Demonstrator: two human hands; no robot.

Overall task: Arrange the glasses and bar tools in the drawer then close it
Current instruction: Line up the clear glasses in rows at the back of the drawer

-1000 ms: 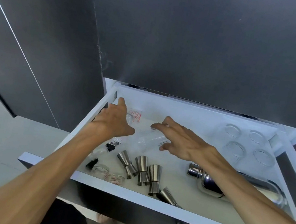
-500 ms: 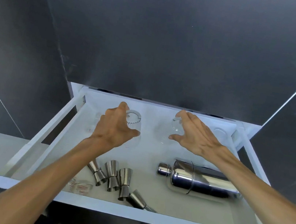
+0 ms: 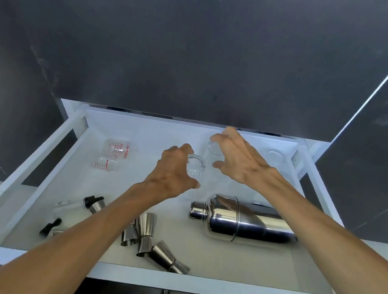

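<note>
Here, w/ the shaker (image 3: 242, 219) lying on its side in the open drawer (image 3: 143, 276) as landmark: measuring cups (image 3: 114, 153) far left of it; jiggers (image 3: 146, 238) below-left. Left hand (image 3: 174, 171) grasps a ribbed glass (image 3: 195, 169) just above shaker's cap; right hand (image 3: 239, 158) grips another glass (image 3: 214, 149) beyond it.

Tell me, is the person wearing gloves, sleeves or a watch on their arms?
No. Both the left hand and the right hand are bare, with no gloves, rings or watch showing. Both forearms are uncovered too; no sleeve shows anywhere along them as far as the picture reaches.
</note>
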